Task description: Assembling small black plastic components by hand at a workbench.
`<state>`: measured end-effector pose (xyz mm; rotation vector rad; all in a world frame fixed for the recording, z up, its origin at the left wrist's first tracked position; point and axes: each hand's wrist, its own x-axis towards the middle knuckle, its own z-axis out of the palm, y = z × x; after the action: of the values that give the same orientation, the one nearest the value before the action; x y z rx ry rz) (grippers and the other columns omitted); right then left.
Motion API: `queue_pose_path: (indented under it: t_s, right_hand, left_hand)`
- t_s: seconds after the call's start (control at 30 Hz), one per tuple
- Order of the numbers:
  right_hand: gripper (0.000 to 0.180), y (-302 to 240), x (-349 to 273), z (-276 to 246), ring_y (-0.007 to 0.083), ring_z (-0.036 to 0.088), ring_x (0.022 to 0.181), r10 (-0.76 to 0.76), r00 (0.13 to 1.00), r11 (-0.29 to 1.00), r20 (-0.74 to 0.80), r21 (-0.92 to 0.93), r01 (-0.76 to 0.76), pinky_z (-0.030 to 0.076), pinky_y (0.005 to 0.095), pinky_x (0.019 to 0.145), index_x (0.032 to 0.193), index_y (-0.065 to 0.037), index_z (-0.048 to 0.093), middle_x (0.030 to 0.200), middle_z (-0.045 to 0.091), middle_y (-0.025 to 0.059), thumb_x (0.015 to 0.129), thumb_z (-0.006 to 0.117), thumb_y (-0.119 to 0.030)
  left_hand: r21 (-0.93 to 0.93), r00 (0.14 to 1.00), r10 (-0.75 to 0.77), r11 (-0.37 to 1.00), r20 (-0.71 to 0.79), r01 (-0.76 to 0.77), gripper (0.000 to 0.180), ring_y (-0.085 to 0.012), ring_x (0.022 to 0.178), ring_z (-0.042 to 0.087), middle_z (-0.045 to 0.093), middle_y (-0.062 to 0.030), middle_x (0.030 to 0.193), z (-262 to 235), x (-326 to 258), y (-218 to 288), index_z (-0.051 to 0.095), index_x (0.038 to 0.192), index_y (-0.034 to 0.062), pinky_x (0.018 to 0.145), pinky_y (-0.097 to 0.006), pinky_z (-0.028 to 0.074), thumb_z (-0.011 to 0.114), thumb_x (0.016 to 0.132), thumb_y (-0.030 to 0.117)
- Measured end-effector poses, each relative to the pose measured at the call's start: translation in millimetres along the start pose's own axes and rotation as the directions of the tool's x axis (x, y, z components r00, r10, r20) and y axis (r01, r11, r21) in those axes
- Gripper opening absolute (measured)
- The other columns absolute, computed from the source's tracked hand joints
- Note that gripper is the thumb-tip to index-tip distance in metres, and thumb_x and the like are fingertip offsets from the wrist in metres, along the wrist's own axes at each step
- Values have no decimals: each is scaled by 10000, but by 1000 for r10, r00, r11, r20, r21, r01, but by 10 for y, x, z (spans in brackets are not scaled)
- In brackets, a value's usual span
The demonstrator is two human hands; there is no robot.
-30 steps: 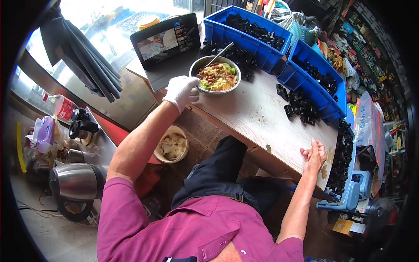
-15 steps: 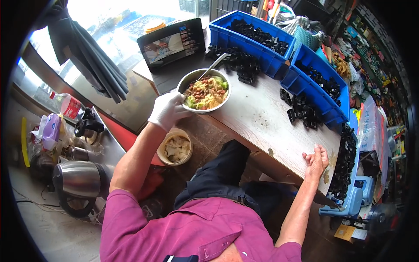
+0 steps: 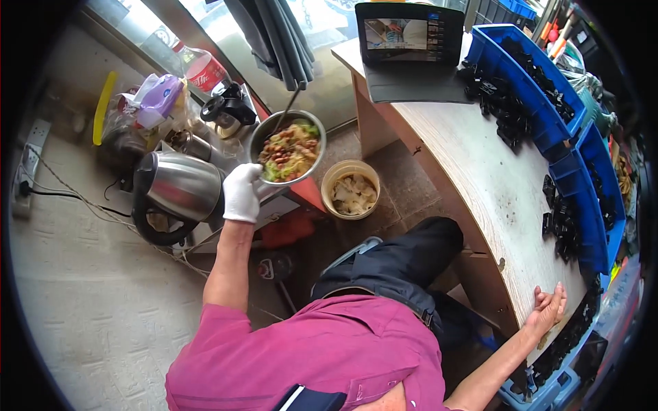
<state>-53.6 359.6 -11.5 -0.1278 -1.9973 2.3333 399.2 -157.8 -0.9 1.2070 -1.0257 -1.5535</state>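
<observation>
My left hand (image 3: 241,194), in a white glove, grips the near-left rim of a metal bowl (image 3: 322,152). The bowl holds noodles (image 3: 293,159) with peanuts and greens, and a spoon-like metal handle (image 3: 291,108) sticks up from its far side. It is in the air by the edge of the left counter, close to the steel kettle (image 3: 184,186). Bare and empty, my right hand (image 3: 547,309) rests at the near right end of the white table (image 3: 473,171), fingers loosely curled and apart.
On the left counter stand a plastic bottle (image 3: 204,70), a coffee pot (image 3: 227,113) and a purple pack (image 3: 159,103). A bucket of scraps (image 3: 373,181) sits on the floor. Blue bins (image 3: 548,147), black plastic parts (image 3: 504,109) and a propped tablet (image 3: 410,51) occupy the table.
My left hand has carried the bowl from the table's left edge over to the left counter. The view has turned left. My right hand stays on the table.
</observation>
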Motion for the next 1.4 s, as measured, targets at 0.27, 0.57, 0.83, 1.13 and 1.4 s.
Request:
queue_pose_path:
  t_s: [0.27,0.57,0.83,1.13,1.4]
  right_hand:
    - [229,6,3,-69,98,514,502,20,1000,1000,-10,-19,-20,628,351,689,1121,-35,657,531,440,-15,955,736,-171]
    - [125,-32,-75,102,80,507,463,17,1000,1000,17,-5,-17,624,353,657,1019,-76,657,527,463,-37,956,729,-156]
    - [126,12,-53,82,88,549,486,11,1000,1000,25,10,-11,634,372,658,1017,-64,683,537,493,-30,947,730,-158]
    - [183,-37,-51,161,79,537,476,13,1000,1000,1,-8,-13,626,359,643,1044,-50,655,538,482,-45,937,745,-168]
    - [215,-74,-49,275,76,493,437,73,997,992,-15,-97,-74,602,349,618,1025,-26,646,556,525,-20,906,761,-164]
  left_hand:
    - [-2,972,-8,1000,-236,8,91,-185,792,656,659,-47,861,-516,7,-57,715,911,56,719,-325,541,669,860,115]
    - [44,968,-39,998,-246,52,165,-192,861,703,709,-58,960,-671,-31,-39,687,944,71,726,-370,582,611,928,216]
    - [-191,913,-91,981,-397,15,419,-270,1087,637,667,-88,1146,-717,-337,-318,575,1172,97,948,-457,511,523,1042,492]
    - [358,846,255,820,469,-446,208,-213,1087,682,713,-139,1174,1416,-1110,-834,689,1169,-34,970,-331,535,619,979,11]
    - [-33,51,647,117,761,-993,381,-394,1191,595,642,-195,1285,3757,-438,-703,673,1242,59,1015,-440,500,680,865,2]
